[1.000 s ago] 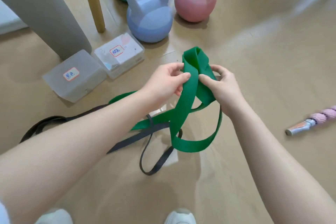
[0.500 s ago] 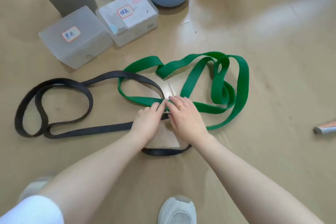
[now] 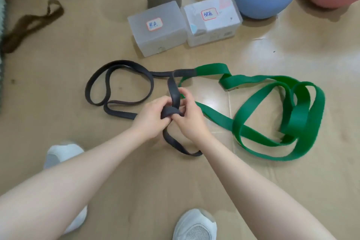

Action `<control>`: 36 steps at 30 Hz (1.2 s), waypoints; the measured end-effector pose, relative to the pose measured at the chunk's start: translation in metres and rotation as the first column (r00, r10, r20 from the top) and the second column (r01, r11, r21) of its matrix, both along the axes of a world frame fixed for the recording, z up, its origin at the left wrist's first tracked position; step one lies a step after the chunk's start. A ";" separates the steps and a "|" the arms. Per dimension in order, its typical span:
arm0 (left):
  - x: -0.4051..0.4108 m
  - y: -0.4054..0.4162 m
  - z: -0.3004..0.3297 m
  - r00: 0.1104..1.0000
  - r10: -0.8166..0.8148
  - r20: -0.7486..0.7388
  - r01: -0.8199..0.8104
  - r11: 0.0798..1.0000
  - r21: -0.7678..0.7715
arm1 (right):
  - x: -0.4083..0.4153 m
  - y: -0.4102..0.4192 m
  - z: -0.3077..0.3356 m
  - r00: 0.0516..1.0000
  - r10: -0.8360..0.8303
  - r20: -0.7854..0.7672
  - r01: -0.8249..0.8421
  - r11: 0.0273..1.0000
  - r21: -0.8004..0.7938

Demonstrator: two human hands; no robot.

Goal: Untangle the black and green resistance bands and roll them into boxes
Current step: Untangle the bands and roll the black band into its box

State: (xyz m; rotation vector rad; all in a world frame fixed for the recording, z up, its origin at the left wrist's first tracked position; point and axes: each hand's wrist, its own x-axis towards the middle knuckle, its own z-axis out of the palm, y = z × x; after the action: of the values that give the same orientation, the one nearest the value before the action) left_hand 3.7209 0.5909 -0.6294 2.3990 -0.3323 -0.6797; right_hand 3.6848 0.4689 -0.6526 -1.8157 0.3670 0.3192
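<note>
On the floor ahead of the shoes, the left hand (image 3: pixel 152 118) and right hand (image 3: pixel 190 116) both pinch a fold of the black band (image 3: pixel 118 82), probably to work it free; its loops trail left, while the green band (image 3: pixel 272 115) sprawls right, overlapping it near two lidded boxes (image 3: pixel 184 25) awaiting the rolls.

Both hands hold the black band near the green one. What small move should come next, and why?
Probably keep winding the black band into its roll: both the left hand and right hand pinch a started coil, while long loops lie on the floor and its far end overlaps the green band.
</note>
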 end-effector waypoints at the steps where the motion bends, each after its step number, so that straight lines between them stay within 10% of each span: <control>1: 0.003 0.013 0.010 0.999 0.035 0.010 -0.035 0.999 0.020 | 0.007 0.013 0.009 0.998 0.041 0.041 -0.041 0.999 0.000; 8: 0.031 0.088 0.020 0.939 0.336 0.072 -0.342 0.934 0.101 | 0.037 0.093 0.009 0.904 0.408 0.127 -0.369 0.895 -0.252; 14: 0.027 0.077 -0.026 0.990 0.000 -0.143 0.097 0.734 0.672 | 0.013 0.065 -0.034 0.924 0.377 -0.070 -0.373 0.839 -0.396; 20: 0.006 -0.021 -0.037 0.914 -0.403 -0.037 0.399 0.881 0.255 | -0.043 -0.064 -0.029 0.989 -0.127 -0.073 0.046 0.741 -0.669; 24: -0.010 -0.088 -0.047 0.975 -0.019 -0.220 0.020 1.000 0.001 | -0.087 -0.114 -0.029 0.899 -0.375 -0.227 0.075 0.643 -0.762; 29: 0.000 -0.130 -0.074 0.709 0.613 -0.349 -0.662 0.749 -0.028 | -0.113 -0.120 -0.057 0.874 -0.127 -0.469 -0.320 0.577 -0.752; 32: 0.011 -0.138 -0.083 0.809 0.515 -0.284 -0.536 0.844 0.003 | -0.099 -0.134 -0.065 0.919 -0.138 -0.368 -0.293 0.385 -0.875; 36: 0.025 -0.173 -0.077 0.862 0.354 -0.364 -0.442 0.876 -0.194 | -0.085 -0.163 -0.062 0.910 -0.061 -0.410 -0.349 0.420 -0.838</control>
State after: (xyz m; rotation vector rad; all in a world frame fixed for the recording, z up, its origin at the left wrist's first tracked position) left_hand 3.7459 0.4179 -0.7062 1.9638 0.2020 -0.7528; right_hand 3.5996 0.3062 -0.7145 -2.9047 0.7649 0.7131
